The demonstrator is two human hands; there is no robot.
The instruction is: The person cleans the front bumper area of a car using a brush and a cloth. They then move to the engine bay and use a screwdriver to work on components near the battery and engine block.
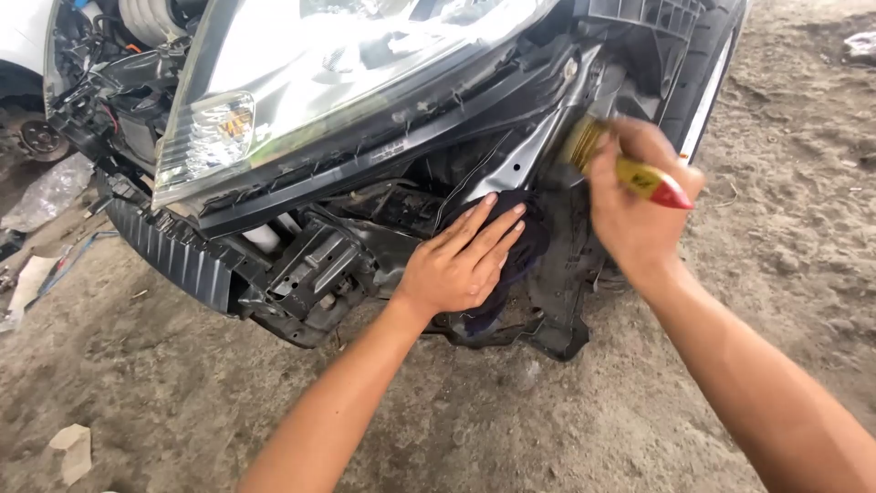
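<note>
Head cam: right hand [639, 215] is clenched round a yellow-handled brush [630, 173], just right of the headlight [301, 82]. Looks light and stiff, best held mid-handle. Left hand [461, 260] lies flat, gripping nothing, pressing one soft dark rag [520, 256] below the headlight. One brush, one rag

You stood in a rough car repair yard: a car with its bumper stripped off [301, 265], headlight [319, 82] and frame bared, sat on packed dirt ground [547, 420] strewn with scraps [71, 452].
</note>
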